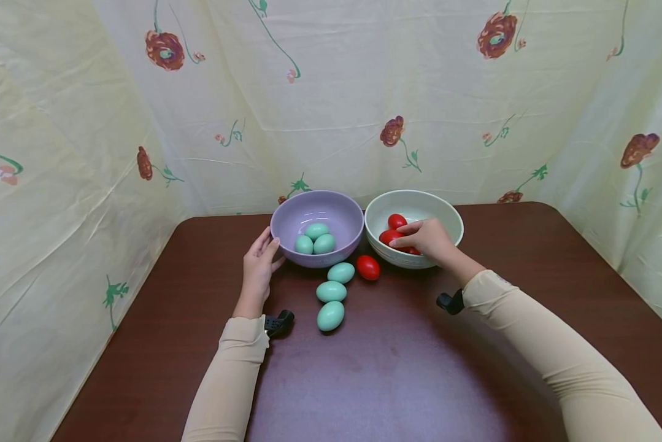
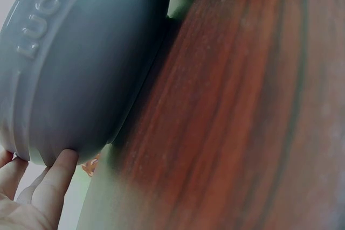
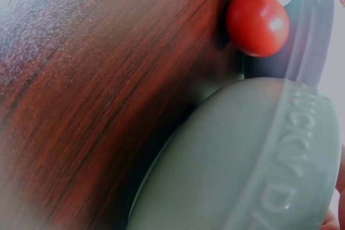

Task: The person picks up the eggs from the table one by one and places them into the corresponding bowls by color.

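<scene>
- Purple bowl [image 1: 350, 224]: raised lettering [image 2: 43, 17] below its rim reads "LUCKY"; the rest runs out of my left wrist view.
- Pale green bowl [image 1: 441, 215]: just beside the purple one; raised lettering [image 3: 294, 157] reads "LUCKY DA", then is cut off.
- Red egg at my fingertips [image 1: 388, 237]: inside the pale green bowl, long axis roughly left to right, one end toward the purple bowl.
- My right hand [image 1: 432, 238]: over the pale green bowl's near side, thumb and finger apart with that egg between their tips; whether they clamp it, I cannot tell.
- My left hand [image 1: 257, 270]: fingers spread, tips touching the purple bowl's outer left wall.
- Other red eggs [image 1: 397, 221]: in the pale green bowl, partly covered by my right hand.
- Loose red egg [image 1: 368, 268]: on the table [image 1: 397, 368], in front of the bowls, long axis slanting from far left to near right.
- Mint eggs [image 1: 324, 244]: three grouped inside the purple bowl.
- Mint egg row [image 1: 331, 291]: three on the table; the middle one lies left to right, the nearest slants.
</scene>
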{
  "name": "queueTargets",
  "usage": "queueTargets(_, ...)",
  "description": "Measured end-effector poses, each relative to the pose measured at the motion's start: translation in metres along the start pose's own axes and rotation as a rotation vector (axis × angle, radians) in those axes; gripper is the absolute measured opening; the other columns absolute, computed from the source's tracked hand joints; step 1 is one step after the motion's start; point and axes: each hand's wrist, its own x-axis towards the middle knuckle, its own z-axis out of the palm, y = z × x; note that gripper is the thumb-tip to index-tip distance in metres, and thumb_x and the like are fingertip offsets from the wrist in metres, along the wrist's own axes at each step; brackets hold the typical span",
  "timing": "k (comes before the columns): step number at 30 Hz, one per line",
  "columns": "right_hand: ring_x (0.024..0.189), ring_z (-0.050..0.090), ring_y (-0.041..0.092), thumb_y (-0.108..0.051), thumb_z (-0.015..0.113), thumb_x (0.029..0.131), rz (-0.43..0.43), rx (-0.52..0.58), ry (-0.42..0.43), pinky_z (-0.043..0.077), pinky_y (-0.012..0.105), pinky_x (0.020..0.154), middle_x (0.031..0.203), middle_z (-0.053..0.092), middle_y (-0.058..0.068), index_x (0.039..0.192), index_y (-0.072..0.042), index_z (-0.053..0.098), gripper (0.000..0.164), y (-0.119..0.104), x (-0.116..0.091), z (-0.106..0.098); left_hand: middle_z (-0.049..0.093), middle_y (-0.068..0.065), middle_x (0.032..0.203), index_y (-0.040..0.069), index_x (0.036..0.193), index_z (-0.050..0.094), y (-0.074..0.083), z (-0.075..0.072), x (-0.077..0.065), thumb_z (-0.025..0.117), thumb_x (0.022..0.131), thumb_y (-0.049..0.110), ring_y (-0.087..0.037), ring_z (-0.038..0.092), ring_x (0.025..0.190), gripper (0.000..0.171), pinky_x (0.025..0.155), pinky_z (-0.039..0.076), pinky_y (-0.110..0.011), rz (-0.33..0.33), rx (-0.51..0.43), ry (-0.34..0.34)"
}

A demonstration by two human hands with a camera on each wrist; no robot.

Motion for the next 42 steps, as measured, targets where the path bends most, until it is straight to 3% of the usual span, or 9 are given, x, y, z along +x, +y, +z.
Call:
queueTargets(24, 0.123, 0.047, 0.029, -0.026, 0.079, 0.085, 0.001, 0.019, -0.027, 0.044, 0.023, 0.079, 0.126, 0.069, 0.018, 0.125, -0.007, 0.07, 0.045, 0.003, 0.001, 0.0, 0.035, -0.002, 0.162, 0.021, 0.153, 0.041, 0.001, 0.002, -0.002, 0.059, 0.101, 0.027, -0.019, 0.046, 0.141, 0.055, 0.106, 0.048, -0.046, -0.017, 0.014, 0.014)
queueTargets(26, 0.114, 0.049, 0.027, -0.027, 0.079, 0.085, 0.001, 0.046, -0.021, 0.043, 0.022, 0.074, 0.125, 0.069, 0.017, 0.126, -0.008, 0.069, 0.046, 0.003, 0.001, -0.001, 0.035, -0.002, 0.162, 0.02, 0.153, 0.042, 0.001, 0.002, -0.002, 0.059, 0.101, 0.026, -0.02, 0.046, 0.141, 0.055, 0.106, 0.048, -0.047, -0.014, 0.007, 0.014)
queueTargets(28, 0.093, 0.052, 0.022, -0.028, 0.079, 0.085, 0.008, 0.084, -0.011, 0.041, 0.022, 0.065, 0.124, 0.07, 0.015, 0.127, -0.009, 0.069, 0.047, 0.004, 0.0, -0.001, 0.034, -0.003, 0.162, 0.02, 0.153, 0.041, 0.0, 0.002, -0.002, 0.059, 0.101, 0.026, -0.02, 0.045, 0.142, 0.056, 0.107, 0.047, -0.048, -0.015, 0.002, 0.008)
queueTargets(30, 0.087, 0.047, 0.02, -0.03, 0.079, 0.085, 0.008, 0.126, 0.004, 0.038, 0.022, 0.059, 0.126, 0.07, 0.014, 0.128, -0.009, 0.069, 0.049, 0.004, -0.002, -0.002, 0.033, -0.002, 0.162, 0.02, 0.153, 0.04, 0.0, 0.001, -0.002, 0.059, 0.101, 0.026, -0.02, 0.045, 0.142, 0.056, 0.108, 0.046, -0.048, -0.019, -0.004, 0.005)
queueTargets(33, 0.094, 0.05, 0.019, -0.032, 0.078, 0.086, -0.007, 0.18, 0.02, 0.04, 0.02, 0.059, 0.127, 0.069, 0.012, 0.127, -0.01, 0.069, 0.047, 0.003, -0.008, -0.002, 0.033, -0.002, 0.162, 0.02, 0.153, 0.04, 0.0, 0.001, -0.002, 0.059, 0.101, 0.026, -0.019, 0.044, 0.142, 0.056, 0.108, 0.046, -0.047, -0.023, -0.003, 0.002)
queueTargets(35, 0.114, 0.048, 0.021, -0.034, 0.077, 0.087, -0.026, 0.206, 0.026, 0.043, 0.018, 0.065, 0.129, 0.068, 0.013, 0.126, -0.01, 0.07, 0.046, 0.001, -0.013, -0.001, 0.034, -0.002, 0.162, 0.02, 0.153, 0.041, 0.0, 0.001, -0.002, 0.059, 0.101, 0.027, -0.019, 0.045, 0.142, 0.056, 0.107, 0.047, -0.047, -0.022, 0.002, 0.008)
queueTargets(37, 0.122, 0.049, 0.022, -0.034, 0.077, 0.087, -0.042, 0.23, 0.029, 0.047, 0.017, 0.071, 0.127, 0.069, 0.013, 0.125, -0.01, 0.071, 0.045, -0.001, -0.019, 0.0, 0.035, -0.002, 0.162, 0.021, 0.153, 0.042, 0.0, 0.001, -0.002, 0.06, 0.1, 0.027, -0.02, 0.047, 0.141, 0.056, 0.106, 0.048, -0.047, -0.018, 0.007, 0.015)
queueTargets(42, 0.129, 0.048, 0.023, -0.034, 0.078, 0.086, -0.065, 0.273, 0.029, 0.05, 0.016, 0.075, 0.125, 0.07, 0.013, 0.124, -0.009, 0.071, 0.047, -0.004, -0.032, 0.003, 0.034, -0.002, 0.162, 0.02, 0.153, 0.041, 0.0, 0.001, -0.002, 0.06, 0.1, 0.027, -0.02, 0.046, 0.141, 0.056, 0.106, 0.048, -0.047, -0.017, 0.001, 0.014)
